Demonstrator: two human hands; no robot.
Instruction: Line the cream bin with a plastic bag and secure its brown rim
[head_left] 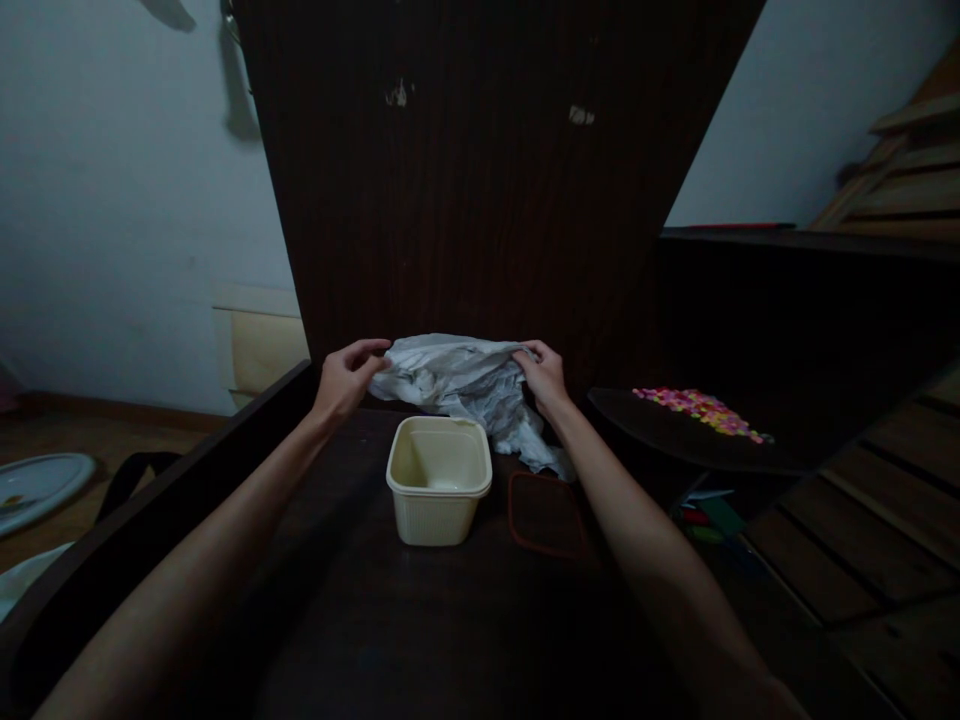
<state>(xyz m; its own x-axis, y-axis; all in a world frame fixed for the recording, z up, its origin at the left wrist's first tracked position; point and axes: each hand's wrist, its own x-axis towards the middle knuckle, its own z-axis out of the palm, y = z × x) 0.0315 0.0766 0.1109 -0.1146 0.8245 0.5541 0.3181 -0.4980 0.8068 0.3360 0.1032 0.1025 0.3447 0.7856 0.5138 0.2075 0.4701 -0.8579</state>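
A thin, crumpled whitish plastic bag (pixel 457 365) is stretched between my two hands at the back of the dark tabletop. My left hand (pixel 351 375) pinches its left end between thumb and fingers. On the other side, my right hand (pixel 544 372) grips the upper right edge, and a loose part of the bag hangs down to the table. Just in front stands a cream plastic container (pixel 439 515), upright with its top uncovered and nothing visible inside. To its right lies a flat reddish-brown lid (pixel 546 548), partly lost in shadow.
A dark wooden panel (pixel 465 200) rises behind the bag. A raised side board (pixel 247 425) borders the table on the left. Many small colourful pieces (pixel 701 408) lie on a rounded shelf (pixel 645 425) at right. Wooden slats (pixel 847 540) lie beyond.
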